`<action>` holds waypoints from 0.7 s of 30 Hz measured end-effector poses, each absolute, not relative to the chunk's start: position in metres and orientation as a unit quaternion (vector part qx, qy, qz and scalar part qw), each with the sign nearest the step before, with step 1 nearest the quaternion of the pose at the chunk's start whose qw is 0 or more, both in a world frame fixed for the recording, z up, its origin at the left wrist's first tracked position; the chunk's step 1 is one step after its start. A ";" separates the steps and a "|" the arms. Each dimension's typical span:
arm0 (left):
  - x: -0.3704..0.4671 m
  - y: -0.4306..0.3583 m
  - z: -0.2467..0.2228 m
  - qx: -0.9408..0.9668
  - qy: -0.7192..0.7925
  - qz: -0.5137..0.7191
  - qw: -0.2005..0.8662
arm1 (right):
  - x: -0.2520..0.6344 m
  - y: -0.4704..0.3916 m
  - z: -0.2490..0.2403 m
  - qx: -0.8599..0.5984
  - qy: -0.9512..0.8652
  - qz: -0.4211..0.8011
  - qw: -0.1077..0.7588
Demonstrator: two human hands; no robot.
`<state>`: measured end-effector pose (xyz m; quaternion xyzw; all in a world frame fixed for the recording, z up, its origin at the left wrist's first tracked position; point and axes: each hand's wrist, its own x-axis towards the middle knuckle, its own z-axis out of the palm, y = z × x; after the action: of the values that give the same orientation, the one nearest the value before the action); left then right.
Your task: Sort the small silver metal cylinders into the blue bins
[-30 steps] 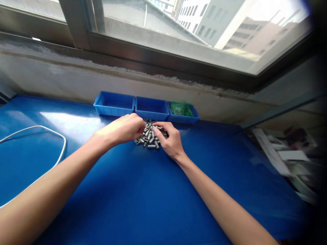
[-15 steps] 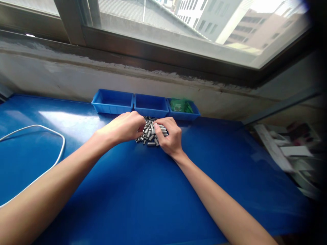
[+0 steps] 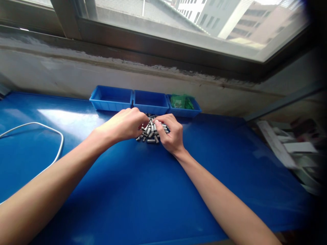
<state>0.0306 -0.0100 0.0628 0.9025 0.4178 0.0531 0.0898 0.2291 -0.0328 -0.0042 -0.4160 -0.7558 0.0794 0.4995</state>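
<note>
A pile of small silver metal standoffs (image 3: 151, 133) lies on the blue table, just in front of the blue bins. At the pile's left side is my left hand (image 3: 129, 124), its fingers curled toward the thumb. A small metal piece shows between thumb and fingertips, partly hidden by the hand. On the right side, my right hand (image 3: 171, 133) is bent around several standoffs, with thumb and forefinger close together over the pile. The right fingers hide part of these pieces, so their exact grip is hard to see.
Behind the pile stand a left blue bin (image 3: 112, 105), a middle blue bin (image 3: 150, 108) and a right blue bin (image 3: 182, 112) holding green bags (image 3: 181, 101). A white cable (image 3: 62, 139) curves across the table's left. Blurred items (image 3: 300, 148) sit beyond the right edge.
The view has shifted slightly. Both hands stay at the pile; the left fingertips have parted a little from the thumb, and the right thumb and forefinger have shifted slightly.
</note>
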 end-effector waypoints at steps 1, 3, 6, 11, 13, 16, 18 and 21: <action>0.031 -0.010 0.063 0.902 0.417 0.056 0.092 | 0.229 -0.033 -0.004 -0.419 -0.756 0.082 0.497; 0.031 -0.011 0.063 0.902 0.416 0.063 0.101 | 0.229 -0.034 -0.002 -0.427 -0.754 0.088 0.492; 0.032 -0.010 0.063 0.901 0.410 0.070 0.122 | 0.230 -0.036 -0.001 -0.432 -0.753 0.097 0.487; 0.032 -0.010 0.063 0.898 0.410 0.071 0.141 | 0.230 -0.036 -0.001 -0.435 -0.753 0.102 0.483; 0.032 -0.010 0.062 0.901 0.407 0.067 0.136 | 0.230 -0.036 -0.001 -0.431 -0.754 0.102 0.485; 0.033 -0.011 0.061 0.908 0.393 0.066 0.128 | 0.230 -0.036 -0.002 -0.422 -0.755 0.097 0.492; 0.033 -0.011 0.061 0.910 0.388 0.072 0.126 | 0.230 -0.035 -0.002 -0.418 -0.756 0.095 0.495; 0.031 -0.010 0.062 0.905 0.384 0.101 0.151 | 0.231 -0.035 -0.003 -0.418 -0.753 0.097 0.498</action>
<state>0.0311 -0.0100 0.0618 0.9053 0.3840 0.1011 0.1511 0.2307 -0.0348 -0.0034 -0.4185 -0.7531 0.0974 0.4982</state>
